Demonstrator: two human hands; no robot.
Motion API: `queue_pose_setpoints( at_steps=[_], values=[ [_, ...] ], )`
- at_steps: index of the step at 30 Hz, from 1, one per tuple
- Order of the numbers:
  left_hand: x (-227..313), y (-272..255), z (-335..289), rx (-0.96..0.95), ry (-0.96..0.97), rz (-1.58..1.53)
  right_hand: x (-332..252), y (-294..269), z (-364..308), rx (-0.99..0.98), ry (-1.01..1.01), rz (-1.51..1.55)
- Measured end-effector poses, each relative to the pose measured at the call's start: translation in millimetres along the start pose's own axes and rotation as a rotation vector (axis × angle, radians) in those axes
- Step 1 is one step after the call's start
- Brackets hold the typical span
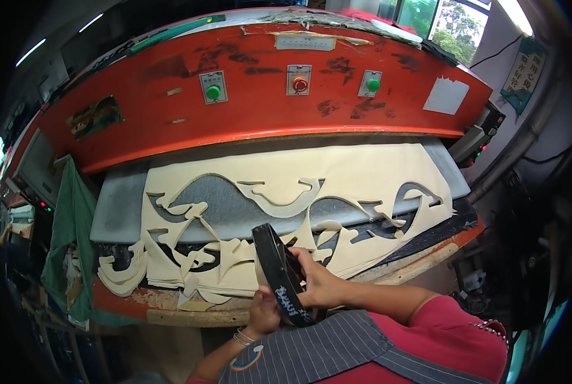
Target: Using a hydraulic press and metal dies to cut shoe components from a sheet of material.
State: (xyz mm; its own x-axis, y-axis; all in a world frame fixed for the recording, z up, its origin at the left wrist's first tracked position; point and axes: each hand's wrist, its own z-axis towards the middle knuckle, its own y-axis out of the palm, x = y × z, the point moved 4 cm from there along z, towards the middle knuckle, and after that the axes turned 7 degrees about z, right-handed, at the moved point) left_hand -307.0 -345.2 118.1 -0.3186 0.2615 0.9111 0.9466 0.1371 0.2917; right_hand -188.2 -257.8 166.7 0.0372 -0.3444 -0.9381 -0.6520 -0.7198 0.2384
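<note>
A black band-shaped cutting die (276,272) is held up on edge in front of my body, over the front edge of the press table. My left hand (264,312) is closed on its lower left side. Around its right side my right hand (321,281) is closed, with some fingers hidden behind or inside the band. Beyond the die lies a stack of cream sheet material (369,166), cut through with curved openings. Narrow scrap strips of it reach toward me, and several layers show along the near edge.
A red press beam (247,109) spans the far side, with two green buttons (213,93) and a red one (300,84). Grey board (123,198) shows under the sheets. A wooden rail (420,264) edges the table. Green cloth (68,224) hangs at left.
</note>
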Motion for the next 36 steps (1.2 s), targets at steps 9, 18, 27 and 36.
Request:
queue_pose_setpoints(
  at_steps=[9, 18, 27, 36],
  values=[
    [7.2, -52.8, -6.6, 0.902, -0.279, -0.231, -27.3, -66.9, -45.2, 0.503, 0.121, 0.289],
    [104.0, -139.7, -41.2, 0.680, 0.387, -0.543, -2.2, -179.4, 31.6, 0.517, -0.010, -1.389],
    [75.8, -93.9, -54.6, 0.526, 0.310, -0.581, 39.7, -60.2, 169.3, 0.286, -0.261, -1.364],
    [62.4, -99.1, -77.1, 0.738, 0.294, -0.451, 20.5, 48.2, 143.6, 0.045, -0.519, -0.982]
  ],
)
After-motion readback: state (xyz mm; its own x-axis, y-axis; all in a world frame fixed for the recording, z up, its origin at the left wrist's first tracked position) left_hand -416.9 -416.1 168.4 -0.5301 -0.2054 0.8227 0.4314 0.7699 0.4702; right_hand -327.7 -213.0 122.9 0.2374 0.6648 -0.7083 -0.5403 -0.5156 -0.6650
